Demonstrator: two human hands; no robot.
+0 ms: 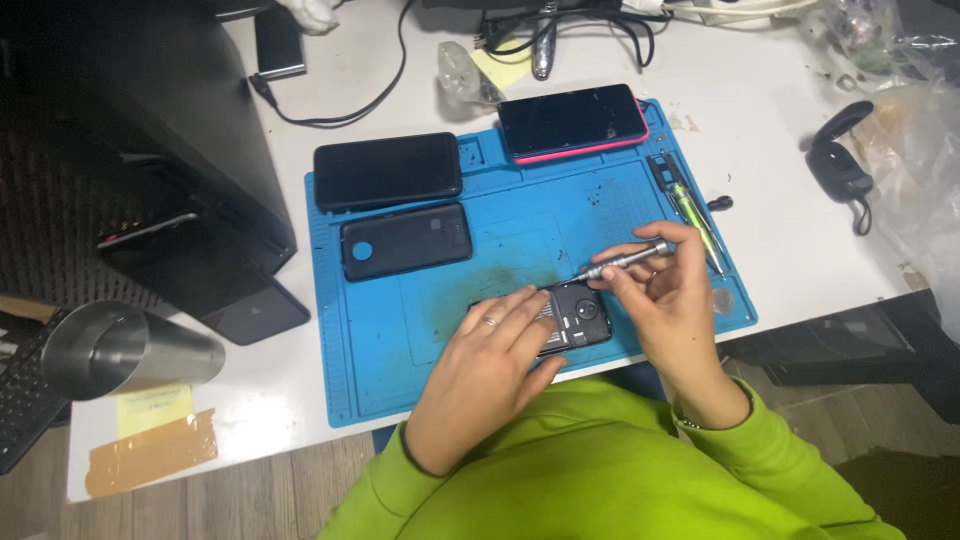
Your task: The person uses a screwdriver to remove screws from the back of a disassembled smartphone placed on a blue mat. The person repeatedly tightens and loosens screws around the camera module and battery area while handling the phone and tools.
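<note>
Opened phone lies back-up near the blue mat's front edge, pinned flat under the left hand, fingers spread over its left half. The right hand pinches a slim silver screwdriver, tip angled down into the phone's upper edge. Best, I'd judge, to keep the driver square on the screw and press lightly. Three other phones lie along the mat's far edge.
</note>
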